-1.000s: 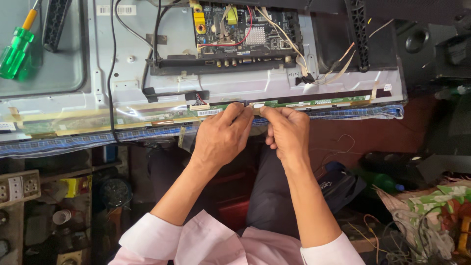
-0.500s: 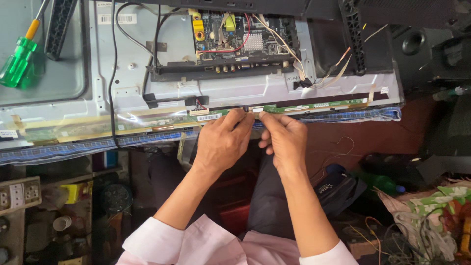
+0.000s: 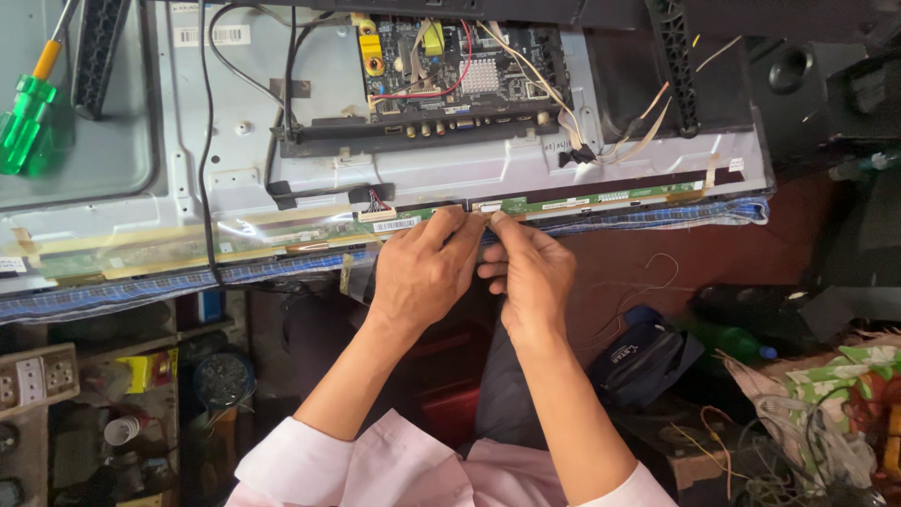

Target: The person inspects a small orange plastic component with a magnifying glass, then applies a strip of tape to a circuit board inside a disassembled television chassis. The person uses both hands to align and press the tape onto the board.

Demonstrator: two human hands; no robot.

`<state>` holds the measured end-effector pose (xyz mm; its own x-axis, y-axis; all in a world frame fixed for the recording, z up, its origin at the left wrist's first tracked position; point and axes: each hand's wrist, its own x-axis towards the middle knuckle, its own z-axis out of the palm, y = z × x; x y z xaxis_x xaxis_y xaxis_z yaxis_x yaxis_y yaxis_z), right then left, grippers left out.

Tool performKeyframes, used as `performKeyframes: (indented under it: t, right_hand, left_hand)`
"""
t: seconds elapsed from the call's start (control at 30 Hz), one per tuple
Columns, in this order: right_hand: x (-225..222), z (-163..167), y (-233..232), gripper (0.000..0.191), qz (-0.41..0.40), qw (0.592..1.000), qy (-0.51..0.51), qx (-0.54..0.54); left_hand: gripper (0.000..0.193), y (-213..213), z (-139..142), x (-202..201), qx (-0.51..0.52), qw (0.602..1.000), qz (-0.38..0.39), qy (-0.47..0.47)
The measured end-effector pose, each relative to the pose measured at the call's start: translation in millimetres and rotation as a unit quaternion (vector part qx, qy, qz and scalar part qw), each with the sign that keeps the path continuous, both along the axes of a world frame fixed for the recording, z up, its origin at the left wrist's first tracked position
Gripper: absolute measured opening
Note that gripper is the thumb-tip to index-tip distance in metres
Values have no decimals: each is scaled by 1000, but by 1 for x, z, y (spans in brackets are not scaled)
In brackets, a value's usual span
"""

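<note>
Both forearms reach up from the lower edge. The left hand [image 3: 424, 272] and right hand [image 3: 530, 272] meet knuckle to knuckle, fingertips pinched together on the green strip board [image 3: 563, 203] at the near edge of the panel [image 3: 450, 174]. The board's long axis runs left to right, rising slightly rightward, above the blue cloth [image 3: 657, 216]. Compared with half a second ago, the hands remain at the same spot on the board; the screwdriver [image 3: 28, 122] lies unmoved.

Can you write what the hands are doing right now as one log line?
left hand: fingertips on green strip board | right hand: pinching same board edge | board: along panel bottom edge | screwdriver: untouched, far left
</note>
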<state>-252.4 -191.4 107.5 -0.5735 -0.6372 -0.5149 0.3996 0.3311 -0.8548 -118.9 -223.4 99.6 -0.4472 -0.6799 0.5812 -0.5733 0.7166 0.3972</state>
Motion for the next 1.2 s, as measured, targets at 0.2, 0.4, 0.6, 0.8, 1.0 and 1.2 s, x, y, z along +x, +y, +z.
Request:
performKeyframes:
  t: [0.2, 0.4, 0.6, 0.8, 1.0, 1.2]
  right_hand:
    - [1, -2, -4, 18, 0, 1000, 22, -14]
    - [5, -5, -1, 16, 6, 998, 40, -47]
    - [3, -7, -1, 15, 8, 998, 38, -50]
    - [3, -3, -1, 15, 21, 997, 38, -59]
    - [3, 1, -1, 17, 22, 997, 47, -54]
    - [5, 2, -3, 19, 20, 997, 57, -44]
  left_hand:
    - [36, 0, 1, 1, -1, 1000, 0, -6]
    - [35, 0, 1, 3, 0, 1000, -9, 0]
    - [33, 0, 0, 3, -4, 1000, -12, 4]
    - [30, -1, 3, 1, -11, 1000, 6, 6]
    - [26, -1, 5, 0, -12, 1000, 4, 11]
    - [29, -1, 5, 1, -3, 1000, -3, 5]
